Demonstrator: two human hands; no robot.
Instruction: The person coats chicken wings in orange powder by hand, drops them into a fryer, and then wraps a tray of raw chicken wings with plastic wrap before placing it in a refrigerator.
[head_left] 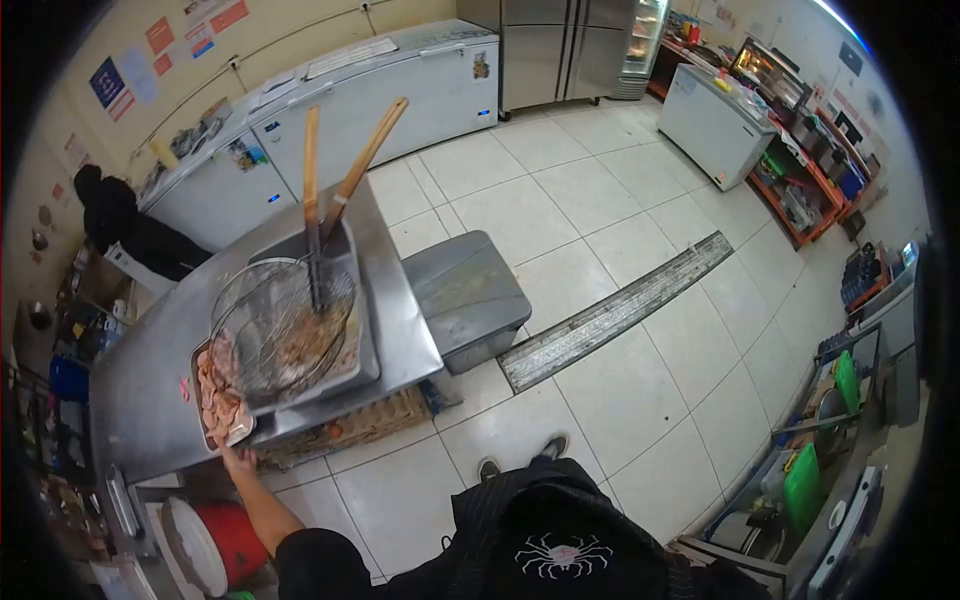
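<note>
My left hand (238, 461) is at the near end of a shallow metal tray (246, 431), its fingers closed on the rim. Pieces of raw, pinkish meat (214, 388) fill the tray, which lies near the edge of a steel table (140, 385). Beside it stands a grey plastic tub (368, 352) with breaded-looking crumbs or flour inside. Two round wire strainers (235, 310) rest across the tub and partly over the tray, their wooden handles (362, 155) pointing up and away. My right hand is out of view.
A lidded grey bin (468, 290) stands on the floor right of the table. A metal drain grate (620, 312) crosses the tiles. White chest freezers (380, 95) line the back wall. A person in black (130, 220) is at the far left. A red container (235, 535) sits low at the left.
</note>
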